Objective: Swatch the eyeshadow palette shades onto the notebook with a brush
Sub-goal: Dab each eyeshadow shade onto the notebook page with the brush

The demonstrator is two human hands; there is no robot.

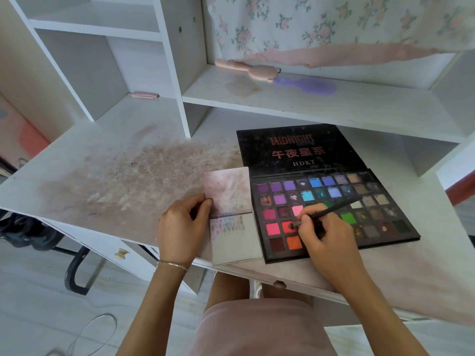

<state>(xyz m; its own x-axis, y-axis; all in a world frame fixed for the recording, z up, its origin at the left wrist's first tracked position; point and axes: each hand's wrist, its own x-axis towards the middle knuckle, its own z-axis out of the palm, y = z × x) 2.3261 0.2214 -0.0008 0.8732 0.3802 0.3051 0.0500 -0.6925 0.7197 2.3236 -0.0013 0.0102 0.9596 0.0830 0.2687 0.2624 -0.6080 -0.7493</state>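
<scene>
An open black eyeshadow palette (359, 201) with several coloured pans lies on the desk, its lid (295, 150) flat behind it. My right hand (323, 235) grips a thin black brush (331, 209), whose tip sits in a red pan (287, 226) in the lower left of the palette. Just left of the palette lies a small open notebook (231, 214), with faint pink and blue swatches across the top of its near page. My left hand (182, 229) holds the notebook's left edge, thumb on the page.
The white desk (115, 176) is smeared with pink powder left of the notebook. On the shelf behind lie a pink brush (246, 68) and a purple hairbrush (311, 84). A floral cloth (334, 27) hangs at the back. A drawer knob (279, 284) sits under the desk edge.
</scene>
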